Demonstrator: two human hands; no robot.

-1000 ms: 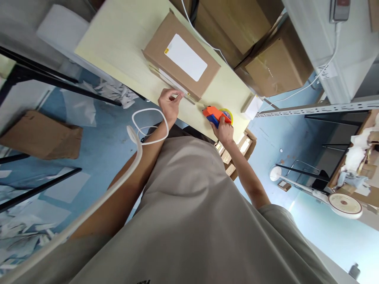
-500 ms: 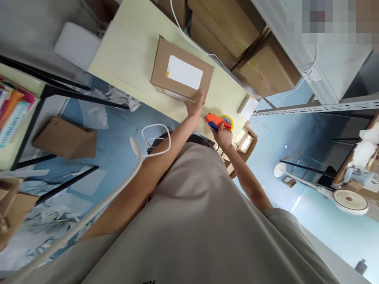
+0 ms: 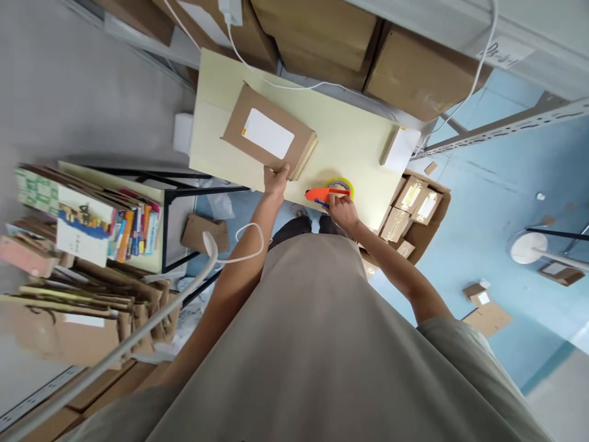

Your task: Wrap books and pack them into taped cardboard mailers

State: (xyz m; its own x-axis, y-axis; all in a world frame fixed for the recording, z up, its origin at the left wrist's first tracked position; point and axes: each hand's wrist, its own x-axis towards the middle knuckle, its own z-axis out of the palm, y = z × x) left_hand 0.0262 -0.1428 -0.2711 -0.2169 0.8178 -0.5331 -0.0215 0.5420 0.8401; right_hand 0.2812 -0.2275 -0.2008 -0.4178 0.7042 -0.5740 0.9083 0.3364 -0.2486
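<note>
A brown cardboard box (image 3: 239, 126) with a white label (image 3: 268, 133) on top lies at a slant on the pale yellow table (image 3: 354, 126). My left hand (image 3: 277, 181) grips its near edge, the thumb on the top face and the other fingers hidden beneath or behind. To the right, my right hand (image 3: 343, 209) is closed around the handle of an orange and blue tape dispenser (image 3: 318, 195) with a yellow-rimmed roll. The dispenser is at the table's near edge, apart from the box.
A small white box (image 3: 399, 149) stands at the table's right end. Large cartons (image 3: 317, 37) line the back, with a white cable (image 3: 299, 87) running before them. An open carton of small boxes (image 3: 421, 205) sits below right. Books (image 3: 133, 230) fill a stand at left.
My view has shifted and turned. The box now lies more tilted, its right side showing, with my left hand still on it. The tape dispenser has turned in my right hand.
</note>
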